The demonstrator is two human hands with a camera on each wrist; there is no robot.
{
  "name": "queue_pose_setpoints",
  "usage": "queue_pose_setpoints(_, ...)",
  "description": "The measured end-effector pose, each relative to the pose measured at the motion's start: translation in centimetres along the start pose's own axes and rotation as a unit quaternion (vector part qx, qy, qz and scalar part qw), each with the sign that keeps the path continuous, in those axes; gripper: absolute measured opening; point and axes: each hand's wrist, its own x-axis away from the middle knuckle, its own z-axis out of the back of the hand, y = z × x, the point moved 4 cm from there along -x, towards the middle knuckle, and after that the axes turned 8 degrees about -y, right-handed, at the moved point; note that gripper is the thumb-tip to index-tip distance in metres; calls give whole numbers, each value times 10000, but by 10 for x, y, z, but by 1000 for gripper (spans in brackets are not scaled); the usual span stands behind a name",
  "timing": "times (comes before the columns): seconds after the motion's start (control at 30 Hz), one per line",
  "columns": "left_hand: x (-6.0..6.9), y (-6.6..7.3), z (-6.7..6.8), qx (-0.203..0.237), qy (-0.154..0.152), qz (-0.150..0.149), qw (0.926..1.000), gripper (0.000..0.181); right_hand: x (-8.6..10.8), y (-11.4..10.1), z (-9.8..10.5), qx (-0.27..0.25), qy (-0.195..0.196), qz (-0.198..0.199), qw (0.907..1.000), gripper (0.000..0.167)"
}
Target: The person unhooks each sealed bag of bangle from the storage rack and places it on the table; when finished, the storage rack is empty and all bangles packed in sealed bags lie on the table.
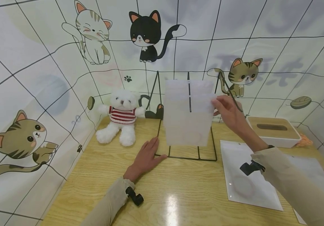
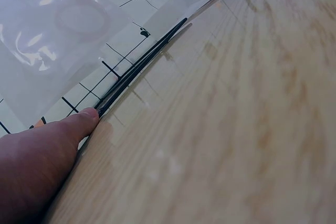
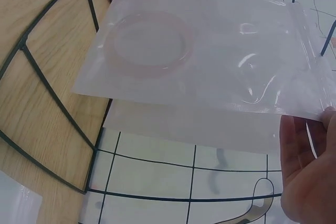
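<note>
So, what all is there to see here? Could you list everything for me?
Table: one, light wood, beneath the things
Wall covering: one, white with dark lines, behind
Printed cats: four plain, one partly hidden; white, black, brown; on the wall covering
Wire rack: one, black, on the table
Held bag: one, translucent white, at the rack; another seems to show behind it
Table bags: two, translucent white, table's right
Teddy bear: one, white, striped top, left of the rack
Box: one, white with wood-coloured lid, back right
Orange thing: one, unclear, beside the box
Sleeves: two, beige, forearms
Wrist devices: two, black, near the cuffs
Left hand: one, bare, at the rack's base
Right hand: one, bare, pinching the held bag
</note>
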Motion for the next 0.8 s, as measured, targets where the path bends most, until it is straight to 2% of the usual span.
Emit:
queue_pose_setpoints(0.17,-1,-1,-1,-21,-43,49,10000,89,11,-5,0,352,162,-181,9991,27)
queue_pose_setpoints(0.4,-1,-1,-1,-19,-69,57,10000,89,27,-10,0,431,407,-316,9977,22)
queue_pose_setpoints(0.63,0,-1,0,24,-25,47,10000,89,36,-16,-3,800,333,-418,9954,24)
queue_pose_setpoints(0.8,0,-1,-1,50,-30,16,10000,88,48,-22,-5,606,257,-295,9974,21)
